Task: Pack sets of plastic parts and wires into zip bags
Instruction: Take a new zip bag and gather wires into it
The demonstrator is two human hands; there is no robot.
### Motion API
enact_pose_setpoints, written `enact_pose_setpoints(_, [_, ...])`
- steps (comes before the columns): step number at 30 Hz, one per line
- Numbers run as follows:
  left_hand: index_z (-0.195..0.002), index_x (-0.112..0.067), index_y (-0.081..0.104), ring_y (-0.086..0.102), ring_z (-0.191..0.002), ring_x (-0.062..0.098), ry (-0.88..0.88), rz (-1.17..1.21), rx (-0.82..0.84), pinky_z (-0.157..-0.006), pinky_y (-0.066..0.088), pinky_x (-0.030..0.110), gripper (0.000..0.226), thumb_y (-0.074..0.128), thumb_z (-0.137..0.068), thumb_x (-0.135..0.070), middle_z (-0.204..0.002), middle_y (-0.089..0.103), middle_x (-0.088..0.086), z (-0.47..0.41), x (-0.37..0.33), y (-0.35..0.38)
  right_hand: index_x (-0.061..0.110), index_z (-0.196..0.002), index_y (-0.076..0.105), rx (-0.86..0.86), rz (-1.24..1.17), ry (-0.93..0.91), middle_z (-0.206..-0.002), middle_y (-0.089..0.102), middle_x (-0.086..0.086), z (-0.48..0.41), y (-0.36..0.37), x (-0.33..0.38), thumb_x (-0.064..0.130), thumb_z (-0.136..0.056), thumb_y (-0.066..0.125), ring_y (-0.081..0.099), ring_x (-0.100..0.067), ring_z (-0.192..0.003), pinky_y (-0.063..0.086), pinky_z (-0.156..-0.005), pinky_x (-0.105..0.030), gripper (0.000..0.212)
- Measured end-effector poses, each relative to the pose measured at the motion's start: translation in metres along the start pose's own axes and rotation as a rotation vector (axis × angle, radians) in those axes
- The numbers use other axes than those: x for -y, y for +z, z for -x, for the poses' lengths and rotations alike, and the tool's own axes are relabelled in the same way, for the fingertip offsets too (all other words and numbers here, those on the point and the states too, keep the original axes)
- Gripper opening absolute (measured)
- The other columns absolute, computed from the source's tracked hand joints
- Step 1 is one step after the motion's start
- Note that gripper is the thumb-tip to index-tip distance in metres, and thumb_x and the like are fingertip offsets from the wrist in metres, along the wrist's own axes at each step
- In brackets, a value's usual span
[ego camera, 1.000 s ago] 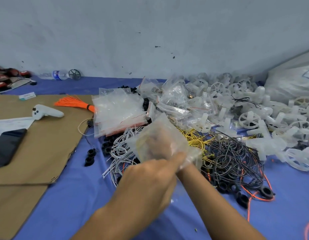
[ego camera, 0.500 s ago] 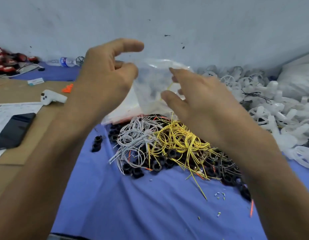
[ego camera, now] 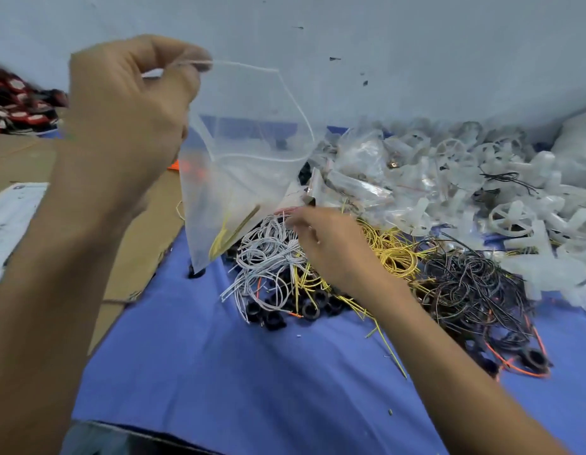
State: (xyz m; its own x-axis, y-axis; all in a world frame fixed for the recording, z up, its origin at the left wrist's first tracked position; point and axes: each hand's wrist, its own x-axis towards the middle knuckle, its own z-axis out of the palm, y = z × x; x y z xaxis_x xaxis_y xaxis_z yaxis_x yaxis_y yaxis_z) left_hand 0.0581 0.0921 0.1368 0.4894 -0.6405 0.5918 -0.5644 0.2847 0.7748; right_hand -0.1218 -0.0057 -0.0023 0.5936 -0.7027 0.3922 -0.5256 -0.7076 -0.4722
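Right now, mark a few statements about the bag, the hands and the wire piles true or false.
The left hand pinches the zip bag by its top edge. True.
The zip bag is empty. False: a yellow wire lies inside it.
The right hand reaches down to the white wires. True.
The black wires lie left of the white wires. False: they lie right of them, beyond the yellow wire pile.

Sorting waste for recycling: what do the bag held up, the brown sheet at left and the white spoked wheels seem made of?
Zip bag: thin clear plastic film, faintly glossy; the yellow wire inside shows through and it creases.
Spoked wheels: likely moulded plastic, milky white, semi-translucent, matte.
Brown sheet: cardboard by its flat matte brown face and ragged edge.
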Motion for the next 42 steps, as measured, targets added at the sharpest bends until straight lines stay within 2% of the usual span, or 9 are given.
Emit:
enact_pose_setpoints(2, [-0.093, -0.033, 0.073, 0.039, -0.037, 0.005, -0.029, -0.002, 0.000, -0.039, 0.030, 0.014, 0.017, 0.057, -0.092, -0.028, -0.048, 0.054, -0.016, 0.004, 0.005, -0.002, 0.025, -0.125, 0.062, 0.259, 0.136, -0.002, -0.128, 0.058, -0.002, 0.000, 0.024, -0.012, 0.020, -0.100, 0.046, 0.051, -0.026, -0.118, 0.043, -0.097, -0.037, 0.030])
enact_pose_setpoints(4, [-0.092, -0.031, 0.072, 0.039, -0.036, 0.005, -0.049, 0.009, 0.000, -0.039, 0.030, 0.012, 0.017, 0.057, -0.094, -0.024, -0.049, 0.055, -0.017, 0.007, 0.009, -0.004, 0.029, -0.128, 0.059, 0.346, 0.193, -0.013, -0.132, 0.054, -0.001, 0.001, 0.039, -0.017, 0.032, -0.100, 0.046, 0.045, -0.028, -0.121, 0.036, -0.104, -0.039, 0.031])
enact_pose_setpoints(7, [-0.092, -0.028, 0.072, 0.041, -0.034, 0.005, -0.062, 0.023, -0.014, -0.038, 0.031, 0.011, 0.018, 0.056, -0.094, -0.020, -0.051, 0.057, -0.018, 0.010, 0.012, -0.006, 0.034, -0.126, 0.059, 0.321, 0.272, -0.062, -0.131, 0.049, 0.001, 0.004, 0.050, -0.018, 0.048, -0.094, 0.052, 0.041, -0.026, -0.118, 0.031, -0.104, -0.038, 0.036])
enact_pose_setpoints(10, [-0.094, -0.026, 0.071, 0.045, -0.034, 0.005, -0.062, 0.025, -0.019, -0.037, 0.033, 0.010, 0.018, 0.056, -0.095, -0.016, -0.053, 0.059, -0.021, 0.012, 0.013, -0.005, 0.031, -0.113, 0.065, 0.208, 0.325, -0.134, -0.124, 0.052, 0.003, 0.005, 0.055, -0.014, 0.043, -0.096, 0.053, 0.043, -0.024, -0.111, 0.034, -0.097, -0.037, 0.024])
enact_pose_setpoints(17, [-0.097, -0.025, 0.070, 0.044, -0.034, 0.004, -0.058, 0.021, -0.004, -0.038, 0.029, 0.011, 0.018, 0.055, -0.096, -0.014, -0.050, 0.057, -0.021, 0.014, 0.018, -0.002, 0.026, -0.109, 0.065, 0.103, -0.092, 0.100, -0.102, 0.055, 0.005, -0.007, 0.035, -0.021, 0.029, -0.097, 0.056, 0.052, -0.015, -0.090, 0.046, -0.084, -0.035, 0.016])
enact_pose_setpoints(22, [-0.094, -0.028, 0.070, 0.044, -0.037, 0.003, -0.065, 0.035, -0.019, -0.039, 0.031, 0.012, 0.018, 0.057, -0.096, -0.016, -0.051, 0.059, -0.020, 0.013, 0.020, -0.001, 0.027, -0.098, 0.066, 0.162, 0.028, -0.061, -0.091, 0.053, 0.008, 0.006, 0.035, -0.004, 0.037, -0.094, 0.056, 0.049, -0.017, -0.092, 0.042, -0.080, -0.034, 0.015])
enact_pose_setpoints(28, [-0.099, -0.025, 0.071, 0.040, -0.037, 0.004, -0.069, 0.042, 0.014, -0.040, 0.030, 0.012, 0.017, 0.056, -0.096, -0.018, -0.048, 0.055, -0.018, 0.014, 0.022, 0.001, 0.020, -0.104, 0.069, 0.334, 0.446, -0.220, -0.101, 0.058, -0.003, 0.029, 0.069, 0.016, 0.059, -0.090, 0.048, 0.045, -0.028, -0.100, 0.031, -0.087, -0.039, 0.046])
enact_pose_setpoints(34, [-0.101, -0.020, 0.071, 0.039, -0.037, 0.004, -0.083, 0.049, 0.024, -0.040, 0.031, 0.013, 0.016, 0.056, -0.096, -0.016, -0.046, 0.054, -0.018, 0.016, 0.022, 0.000, 0.018, -0.108, 0.062, 0.360, 0.541, -0.254, -0.105, 0.054, -0.006, 0.036, 0.074, 0.018, 0.026, -0.084, 0.057, 0.043, -0.032, -0.100, 0.030, -0.084, -0.042, 0.026])
enact_pose_setpoints(42, [-0.104, -0.019, 0.071, 0.035, -0.039, 0.006, -0.099, 0.061, 0.049, -0.040, 0.030, 0.013, 0.017, 0.056, -0.097, -0.018, -0.042, 0.048, -0.015, 0.020, 0.021, 0.006, 0.014, -0.103, 0.062, 0.346, 0.608, -0.212, -0.104, 0.049, -0.010, 0.043, 0.075, 0.014, 0.028, -0.087, 0.048, 0.040, -0.030, -0.097, 0.029, -0.085, -0.042, 0.025])
